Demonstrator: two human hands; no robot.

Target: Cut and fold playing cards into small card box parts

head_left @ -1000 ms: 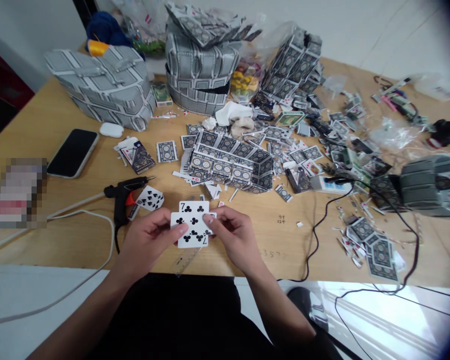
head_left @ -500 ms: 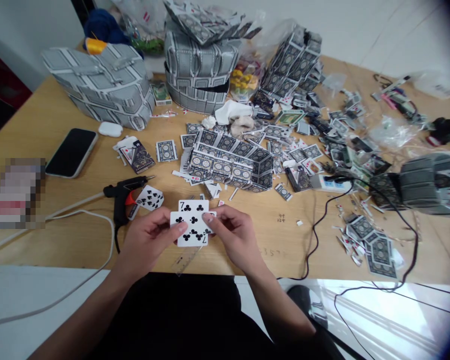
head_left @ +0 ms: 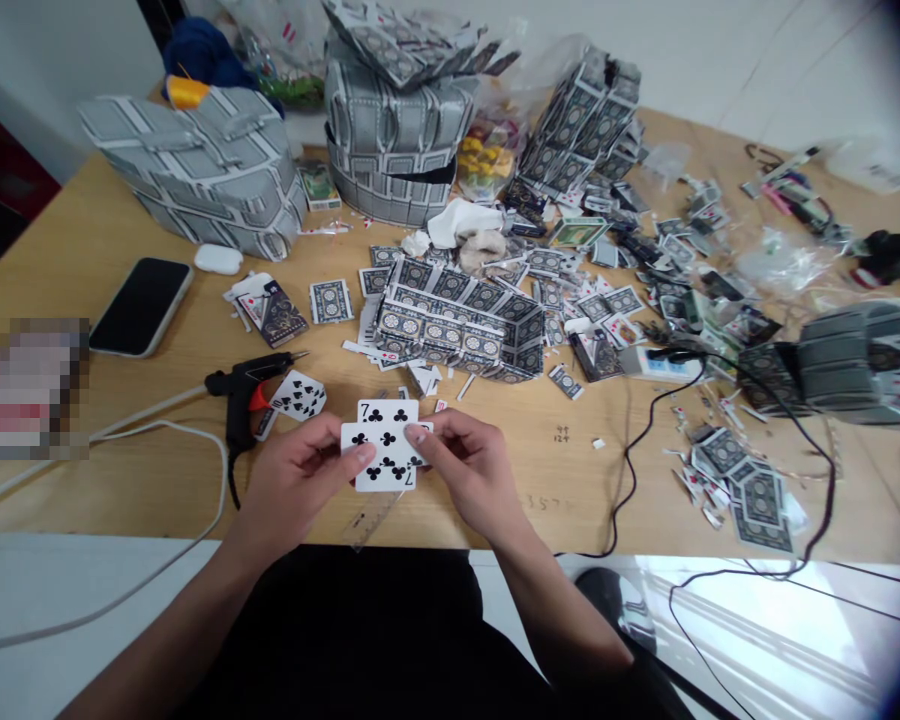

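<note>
Both hands hold a seven of clubs playing card (head_left: 385,445) with notched corners, face up, just above the near edge of the wooden table (head_left: 105,250). My left hand (head_left: 300,480) pinches its left side with the thumb on top. My right hand (head_left: 469,470) pinches its right side the same way. A black hot glue gun (head_left: 244,392) lies just left of my left hand, with another clubs card (head_left: 300,396) beside it. A clear ruler (head_left: 371,520) lies under the hands.
A panel of joined cards (head_left: 457,325) lies behind the hands. Card-built bags (head_left: 195,170) and a round box (head_left: 394,130) stand at the back. A phone (head_left: 141,306) and earbud case (head_left: 216,259) lie left. Loose cards, scraps and a black cable (head_left: 637,450) cover the right.
</note>
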